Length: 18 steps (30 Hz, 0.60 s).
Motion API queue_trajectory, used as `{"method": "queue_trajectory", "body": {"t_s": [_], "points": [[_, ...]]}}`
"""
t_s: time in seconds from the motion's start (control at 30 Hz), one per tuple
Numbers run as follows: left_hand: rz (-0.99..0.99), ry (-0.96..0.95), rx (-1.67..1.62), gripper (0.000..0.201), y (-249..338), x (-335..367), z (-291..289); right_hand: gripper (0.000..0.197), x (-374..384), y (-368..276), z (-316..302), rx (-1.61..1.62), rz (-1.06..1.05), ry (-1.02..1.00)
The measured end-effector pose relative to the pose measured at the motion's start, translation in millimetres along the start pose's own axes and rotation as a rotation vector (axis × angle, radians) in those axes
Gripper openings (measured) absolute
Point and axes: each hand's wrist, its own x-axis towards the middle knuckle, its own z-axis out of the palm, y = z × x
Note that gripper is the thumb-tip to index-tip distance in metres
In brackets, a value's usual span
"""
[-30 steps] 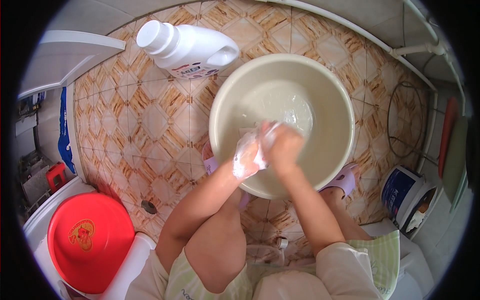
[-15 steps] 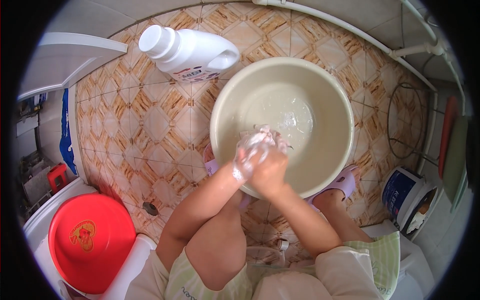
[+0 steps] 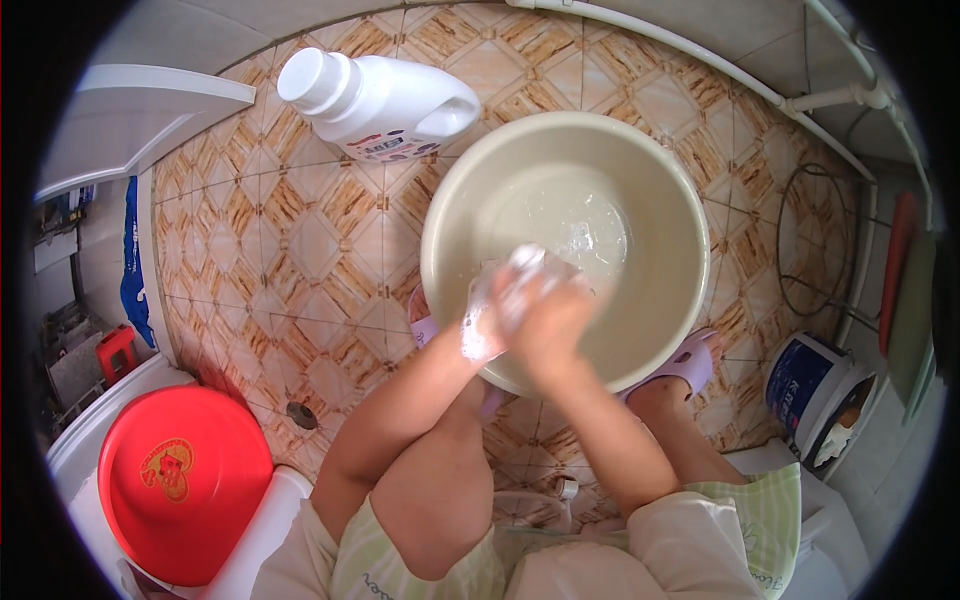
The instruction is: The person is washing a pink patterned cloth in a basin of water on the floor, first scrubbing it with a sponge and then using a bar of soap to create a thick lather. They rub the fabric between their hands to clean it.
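Note:
Both hands are pressed together over the near left part of a big cream basin (image 3: 655,165), which has a little shiny liquid at its bottom. White suds coat my left hand (image 3: 492,305) from the wrist to the fingers. Closed beside it and partly over it is my right hand (image 3: 552,318). Motion blurs the fingers, and a pale, foamy mass (image 3: 527,258) shows at their far end. Whether that is cloth or only lather, I cannot make out. A white detergent bottle (image 3: 385,100) with a handle lies or leans beyond the basin's left side.
At the lower left is a red basin (image 3: 215,480). A blue-and-white bucket (image 3: 805,385) stands at the right, near a wire hoop (image 3: 815,240) and white pipes (image 3: 690,60). Purple slippers (image 3: 685,368) flank the basin on the tiled floor (image 3: 310,240), which has a small drain (image 3: 302,415).
My right hand has shifted slightly up and to the right against the left, and both hands are more blurred. The basin and bottle have stayed in place.

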Motion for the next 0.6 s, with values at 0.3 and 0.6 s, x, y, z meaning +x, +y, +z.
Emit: {"method": "queue_trajectory", "body": {"t_s": [0.3, 0.6], "points": [[0.022, -0.048, 0.215, 0.032, -1, 1, -20, 0.026, 4, 8, 13, 0.121, -0.01, 0.187], [0.11, -0.258, 0.047, 0.032, -4, 5, -16, 0.028, -5, 8, 11, 0.02, -0.133, 0.152]]}}
